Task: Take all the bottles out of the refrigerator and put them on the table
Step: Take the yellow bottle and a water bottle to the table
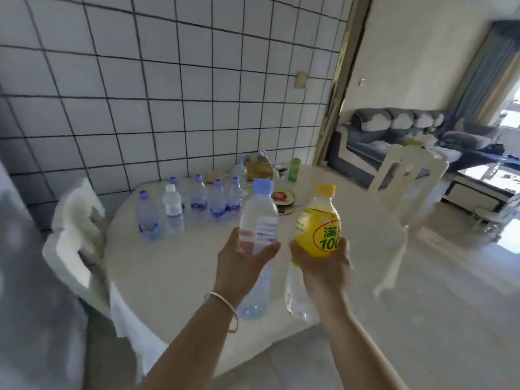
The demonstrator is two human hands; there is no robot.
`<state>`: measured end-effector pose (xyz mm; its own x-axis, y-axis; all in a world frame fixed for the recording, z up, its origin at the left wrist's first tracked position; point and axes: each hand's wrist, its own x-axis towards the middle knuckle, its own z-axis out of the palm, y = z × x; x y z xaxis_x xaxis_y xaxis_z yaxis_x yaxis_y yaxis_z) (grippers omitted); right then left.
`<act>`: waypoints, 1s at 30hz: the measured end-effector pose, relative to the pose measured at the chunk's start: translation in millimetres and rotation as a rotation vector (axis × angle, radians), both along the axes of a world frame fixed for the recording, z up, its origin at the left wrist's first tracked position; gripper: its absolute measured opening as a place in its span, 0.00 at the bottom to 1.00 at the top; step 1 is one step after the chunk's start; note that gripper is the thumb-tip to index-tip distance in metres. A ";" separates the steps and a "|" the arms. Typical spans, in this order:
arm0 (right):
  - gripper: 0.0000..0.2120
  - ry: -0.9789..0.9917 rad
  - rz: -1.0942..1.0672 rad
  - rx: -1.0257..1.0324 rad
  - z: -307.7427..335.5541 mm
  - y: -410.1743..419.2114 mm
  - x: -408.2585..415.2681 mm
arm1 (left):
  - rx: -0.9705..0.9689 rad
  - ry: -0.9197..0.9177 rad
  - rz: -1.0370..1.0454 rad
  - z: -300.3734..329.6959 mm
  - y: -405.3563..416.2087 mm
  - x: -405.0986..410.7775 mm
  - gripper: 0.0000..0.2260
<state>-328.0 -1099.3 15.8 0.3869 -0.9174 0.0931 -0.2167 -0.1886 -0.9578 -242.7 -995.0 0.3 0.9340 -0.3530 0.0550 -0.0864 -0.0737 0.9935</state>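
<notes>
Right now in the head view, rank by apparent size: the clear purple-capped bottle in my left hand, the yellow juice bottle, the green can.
1. Clear purple-capped bottle
2. Yellow juice bottle, though nearness inflates both
3. Green can

Yellow bottle [317, 220] label — "满" and "100".

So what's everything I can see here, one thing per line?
Table: one, round, white cloth, centre.
Standing water bottles: about six, clear, mostly purple caps, table's far left.
Clear bottle: one, pale purple cap, in left hand.
Yellow bottle: one, yellow cap, in right hand.
Lower clear bottles: two, partly hidden beneath the hands.
Green bottle: one, table's far edge.
Chairs: two, white, left and right of table.
Sofa: blue-grey, next room.
Left hand: one, bracelet on wrist.
Right hand: one.
</notes>
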 end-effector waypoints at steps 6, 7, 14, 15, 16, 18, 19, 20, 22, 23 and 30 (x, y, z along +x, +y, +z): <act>0.25 0.044 0.167 0.042 -28.2 -35.6 102.7 | 0.043 0.010 0.191 -26.1 -27.9 91.6 0.16; 0.25 0.052 0.187 0.050 -33.0 -40.8 120.8 | 0.051 0.010 0.211 -30.3 -32.2 109.0 0.15; 0.23 0.065 0.269 0.138 -58.0 -74.6 249.5 | 0.118 0.028 0.230 -57.8 -60.8 233.0 0.33; 0.23 0.068 0.282 0.152 -60.7 -78.0 265.2 | 0.120 0.029 0.233 -61.0 -63.9 247.3 0.33; 0.23 0.070 0.296 0.167 -64.6 -81.5 280.4 | 0.121 0.034 0.246 -64.6 -66.8 260.8 0.33; 0.22 0.081 0.330 0.197 -74.1 -86.5 307.0 | 0.108 0.087 0.283 -72.1 -73.5 282.7 0.32; 0.22 0.093 0.348 0.207 -79.9 -88.8 318.6 | 0.089 0.128 0.311 -75.8 -77.0 291.5 0.31; 0.22 0.104 0.363 0.212 -86.7 -91.5 329.9 | 0.070 0.161 0.340 -80.7 -80.1 299.9 0.30; 0.22 0.118 0.388 0.218 -99.7 -96.2 350.0 | 0.062 0.188 0.381 -91.7 -84.5 316.0 0.31; 0.22 0.123 0.402 0.217 -106.5 -98.2 359.5 | 0.068 0.191 0.395 -97.4 -86.5 323.3 0.29; 0.25 0.101 0.516 0.197 -154.1 -99.7 404.5 | 0.090 0.166 0.519 -142.1 -96.1 358.1 0.19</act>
<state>76.5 -1198.9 -138.4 0.7881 -0.6033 -0.1218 -0.2366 -0.1142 -0.9649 115.4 -1091.1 -141.8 0.9802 0.1592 -0.1174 0.1417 -0.1505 0.9784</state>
